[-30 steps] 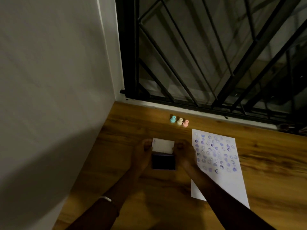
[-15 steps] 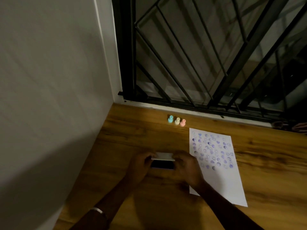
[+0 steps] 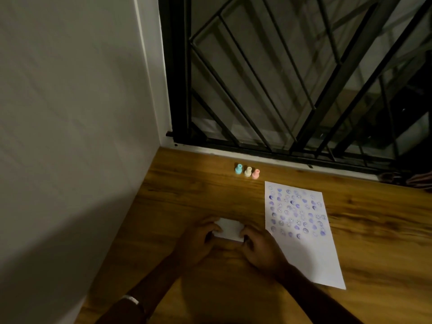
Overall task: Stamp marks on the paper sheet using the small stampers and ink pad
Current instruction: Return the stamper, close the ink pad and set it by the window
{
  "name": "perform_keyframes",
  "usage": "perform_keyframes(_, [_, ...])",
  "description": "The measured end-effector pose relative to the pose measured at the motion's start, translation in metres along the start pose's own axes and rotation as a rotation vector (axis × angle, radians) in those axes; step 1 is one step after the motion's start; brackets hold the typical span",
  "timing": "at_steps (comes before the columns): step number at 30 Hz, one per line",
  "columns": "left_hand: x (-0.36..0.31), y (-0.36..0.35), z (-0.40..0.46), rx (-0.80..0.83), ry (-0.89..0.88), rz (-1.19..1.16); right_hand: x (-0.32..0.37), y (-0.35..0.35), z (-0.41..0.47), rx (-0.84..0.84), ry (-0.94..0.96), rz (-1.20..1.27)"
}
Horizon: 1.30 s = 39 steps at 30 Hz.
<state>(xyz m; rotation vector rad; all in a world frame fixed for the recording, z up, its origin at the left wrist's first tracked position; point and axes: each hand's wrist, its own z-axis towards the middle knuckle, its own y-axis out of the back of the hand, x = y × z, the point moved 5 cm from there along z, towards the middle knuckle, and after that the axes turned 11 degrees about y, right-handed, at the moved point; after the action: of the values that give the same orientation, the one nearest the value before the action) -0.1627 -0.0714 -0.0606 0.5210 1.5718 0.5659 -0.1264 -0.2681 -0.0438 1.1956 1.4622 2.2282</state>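
Ink pad [image 3: 229, 230], a small case with its white lid down, sits on the wooden surface [image 3: 187, 202] between the two hands. Left hand [image 3: 198, 242] clamps its left end, fingers curled over the top edge and thumb against the near side. Right hand [image 3: 259, 249] clamps the right end the same way, fingertips on the lid's right edge. Both wrists come in low from the near edge, and a pale band [image 3: 131, 299] circles the left wrist.

Paper [image 3: 306, 253] lies flat just right of the right hand, its left edge touching or passing under that hand's knuckles; I cannot tell which. Its far half is filled with rows of purple and blue marks, smiley faces and solid blobs, and its near half is blank.

Well beyond the hands, near the window sill, three stampers stand upright in a tight row: blue [image 3: 238, 169], then cream [image 3: 248, 171], then pink [image 3: 256, 174], each just beside the next. They are apart from both the case and the sheet.

A black metal grille [image 3: 292, 78] fills the window past the stampers, and a grey wall [image 3: 70, 113] rises left of the left hand.
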Motion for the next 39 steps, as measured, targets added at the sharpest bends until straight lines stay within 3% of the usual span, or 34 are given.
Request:
perform_keyframes(3, [-0.008, 0.001, 0.003, -0.011, -0.039, 0.028, -0.003, -0.001, 0.001, -0.008, -0.017, 0.000])
perform_keyframes(10, [-0.009, -0.006, 0.017, 0.154, -0.039, 0.218, -0.009, -0.013, 0.009, 0.105, -0.027, -0.030])
perform_keyframes(20, [-0.005, -0.015, 0.014, 0.127, -0.066, 0.286, -0.009, -0.027, 0.004, 0.195, -0.030, -0.227])
perform_keyframes(30, [-0.011, -0.022, 0.004, -0.011, -0.148, 0.503, 0.014, -0.030, -0.006, 0.073, 0.087, -0.448])
perform_keyframes(39, [-0.008, -0.029, 0.011, 0.066, -0.054, 0.503, 0.016, -0.022, 0.002, 0.105, 0.012, -0.435])
